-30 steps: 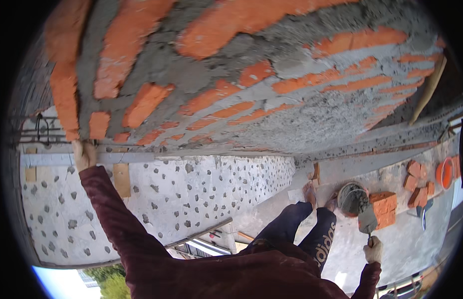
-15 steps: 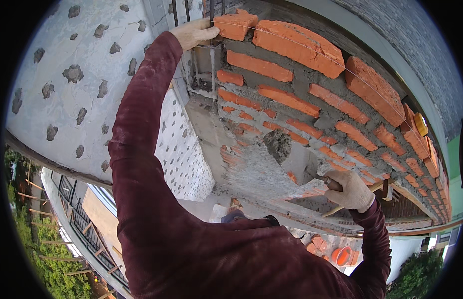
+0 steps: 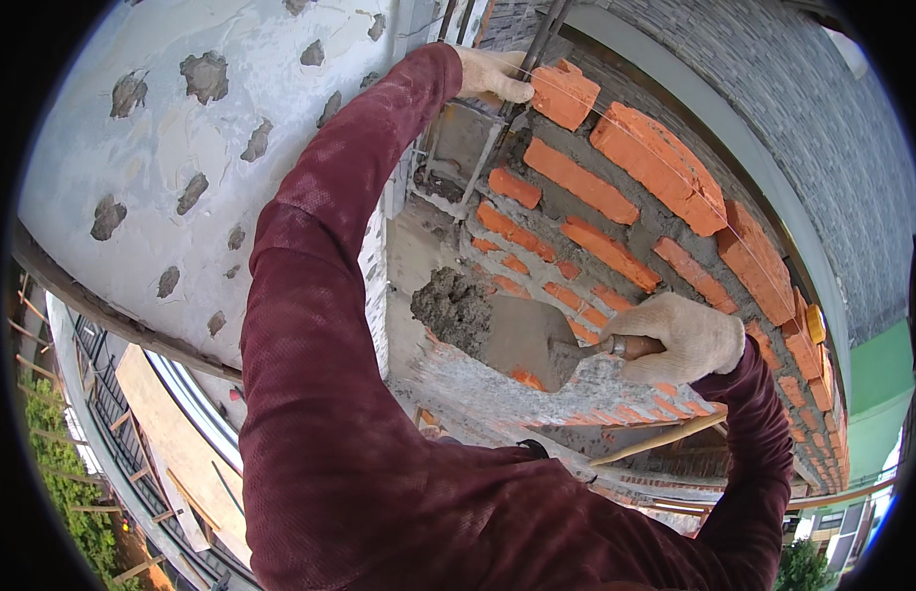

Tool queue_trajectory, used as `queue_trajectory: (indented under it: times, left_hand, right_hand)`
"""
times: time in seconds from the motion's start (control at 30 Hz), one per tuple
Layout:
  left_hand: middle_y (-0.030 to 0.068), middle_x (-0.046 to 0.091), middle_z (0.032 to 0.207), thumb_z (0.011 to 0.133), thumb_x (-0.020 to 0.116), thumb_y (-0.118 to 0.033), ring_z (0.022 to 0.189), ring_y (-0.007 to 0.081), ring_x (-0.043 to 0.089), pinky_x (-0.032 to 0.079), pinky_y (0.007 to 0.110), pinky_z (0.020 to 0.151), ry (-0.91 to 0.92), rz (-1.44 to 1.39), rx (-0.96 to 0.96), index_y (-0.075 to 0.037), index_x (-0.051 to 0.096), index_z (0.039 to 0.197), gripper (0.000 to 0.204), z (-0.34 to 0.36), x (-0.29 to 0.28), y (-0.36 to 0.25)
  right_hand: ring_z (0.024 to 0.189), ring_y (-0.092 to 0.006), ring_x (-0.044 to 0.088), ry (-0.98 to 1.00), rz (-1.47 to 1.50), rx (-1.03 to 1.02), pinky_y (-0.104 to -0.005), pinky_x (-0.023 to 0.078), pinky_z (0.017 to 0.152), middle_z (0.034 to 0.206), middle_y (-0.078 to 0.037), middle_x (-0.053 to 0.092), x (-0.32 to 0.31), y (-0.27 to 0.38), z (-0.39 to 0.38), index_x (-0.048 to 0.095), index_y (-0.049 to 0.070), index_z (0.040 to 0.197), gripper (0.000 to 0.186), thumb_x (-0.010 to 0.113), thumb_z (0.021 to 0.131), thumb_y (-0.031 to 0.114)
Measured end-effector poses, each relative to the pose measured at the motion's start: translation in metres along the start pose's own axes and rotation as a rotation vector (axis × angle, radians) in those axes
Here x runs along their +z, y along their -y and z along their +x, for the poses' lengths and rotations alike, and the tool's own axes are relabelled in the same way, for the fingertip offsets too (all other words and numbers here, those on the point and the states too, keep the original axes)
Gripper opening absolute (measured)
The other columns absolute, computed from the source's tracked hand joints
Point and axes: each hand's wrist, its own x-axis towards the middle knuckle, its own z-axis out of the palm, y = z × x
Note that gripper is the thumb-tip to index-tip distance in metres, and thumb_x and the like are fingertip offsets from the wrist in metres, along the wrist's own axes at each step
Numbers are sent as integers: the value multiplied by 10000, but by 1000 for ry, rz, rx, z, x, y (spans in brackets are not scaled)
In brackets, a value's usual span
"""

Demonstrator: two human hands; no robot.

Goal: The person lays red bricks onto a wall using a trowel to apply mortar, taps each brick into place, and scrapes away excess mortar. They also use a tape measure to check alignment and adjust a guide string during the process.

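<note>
Presently, a clear shift of the trowel (image 3: 537,340) towards the left end of the brick wall (image 3: 581,182), in comparison with half a second ago. On its blade, the same as then, a heap of wet mortar (image 3: 453,310), in front of the wall's left end and apart from the bricks. For the work, by judgement, a stage of carrying, with this load not yet laid. Around the trowel's wooden handle, before the wall's face, the closed fingers of the gloved right hand (image 3: 680,340). At the left end of the wall's top, as before, the left hand (image 3: 492,74), also gloved, just beside the end brick (image 3: 564,94) and the steel bars (image 3: 543,44); its grip impossible to tell, with some fingers hidden. As for containers, none recognisable with certainty around the wall; as carrier of the mortar, only the flat blade. Along the wall's top, a thin string (image 3: 665,164) and, further right, a small yellow object (image 3: 817,323) of unclear kind.
</note>
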Motion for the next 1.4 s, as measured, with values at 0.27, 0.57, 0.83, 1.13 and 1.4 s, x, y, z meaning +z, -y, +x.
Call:
queue_trajectory:
  times: [0.27, 0.57, 0.83, 1.13, 1.4]
  left_hand:
    - [80, 379, 1612, 902, 770, -529, 1472, 280, 344, 283, 531, 1196, 193, -307, 151, -161, 302, 1634, 943, 24, -3, 43]
    - [113, 332, 1646, 891, 761, -556, 1509, 285, 309, 241, 484, 1234, 137, -257, 171, -122, 210, 1658, 1040, 16, 1, 34]
    - [81, 387, 1609, 969, 662, -561, 1465, 277, 388, 336, 521, 1206, 110, -163, 103, -193, 238, 1651, 884, -2, 15, 0]
    - [108, 469, 1555, 942, 687, -580, 1435, 285, 439, 374, 523, 1176, -35, -81, 134, -138, 333, 1617, 880, -6, 22, -3]
    - [52, 496, 1552, 898, 772, -525, 1416, 205, 440, 361, 396, 1160, 244, -360, 293, -83, 354, 1607, 933, 9, 11, 8]
  right_hand:
    - [546, -201, 582, 127, 65, -67, -358, 456, 526, 647, -69, 597, -10, -11, 22, 630, -31, 1150, 401, 747, 900, 259]
    - [544, -104, 570, -313, 883, 233, -265, 451, 476, 760, -78, 644, -34, -40, 25, 650, -60, 1100, 327, 653, 934, 221]
    - [864, -381, 701, -555, -39, 495, -425, 559, 699, 992, -227, 673, 65, 0, 55, 608, -48, 1173, 333, 643, 943, 191]
    - [866, -427, 700, -823, -244, 514, -455, 555, 686, 1038, -238, 650, 135, -26, 92, 536, -25, 1224, 362, 670, 942, 156]
    - [909, -421, 722, -837, -406, 600, -449, 602, 690, 1138, -262, 629, 109, -13, 107, 446, -17, 1381, 478, 618, 969, 156]
